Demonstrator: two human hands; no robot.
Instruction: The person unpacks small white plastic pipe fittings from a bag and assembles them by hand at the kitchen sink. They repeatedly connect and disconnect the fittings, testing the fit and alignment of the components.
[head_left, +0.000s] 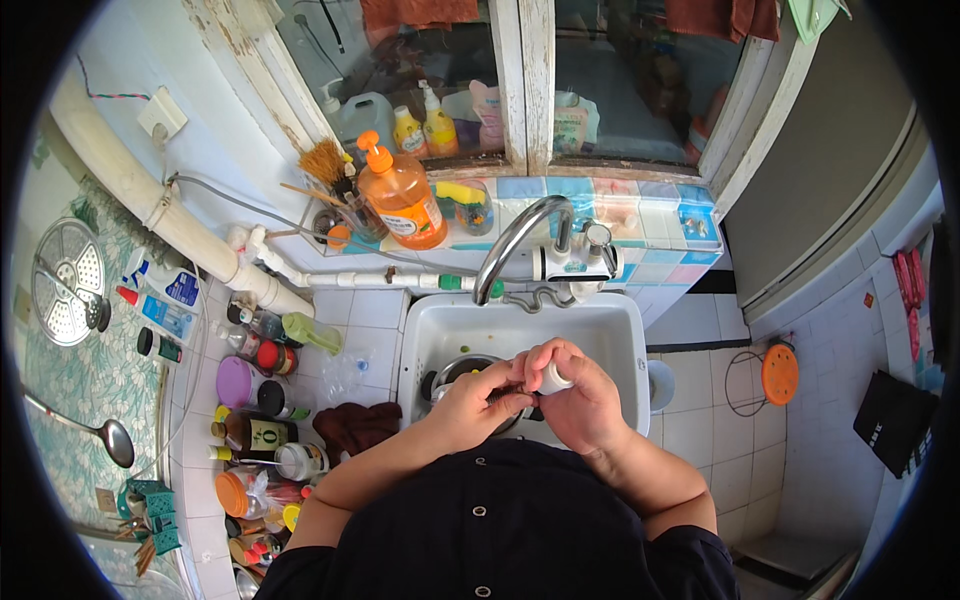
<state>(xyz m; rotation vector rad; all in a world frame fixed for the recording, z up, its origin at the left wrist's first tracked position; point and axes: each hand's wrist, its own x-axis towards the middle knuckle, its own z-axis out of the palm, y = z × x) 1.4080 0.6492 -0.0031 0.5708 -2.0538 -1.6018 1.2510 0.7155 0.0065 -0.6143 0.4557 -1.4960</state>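
Note:
Both hands meet over the white sink (pixel 625 330). My right hand (pixel 585 405) is curled around a small white rounded thing (pixel 555 377), mostly hidden by the fingers; its kind cannot be made out. Thumb and fingers of my left hand (pixel 478 402) are pinched together right beside it, on a small dark bit that I cannot name. Below them in the sink sits a round metal pot or bowl (pixel 472 366), partly covered by my left hand. The curved chrome faucet (pixel 500 250) arches over the sink just beyond my hands.
A large orange pump bottle (pixel 403 200) stands on the tiled ledge, beside a cup with a yellow sponge (pixel 462 193). Left of the sink lie a dark brown cloth (pixel 355 430) and several jars and bottles (pixel 255 435). At the right is an orange round stool (pixel 780 375).

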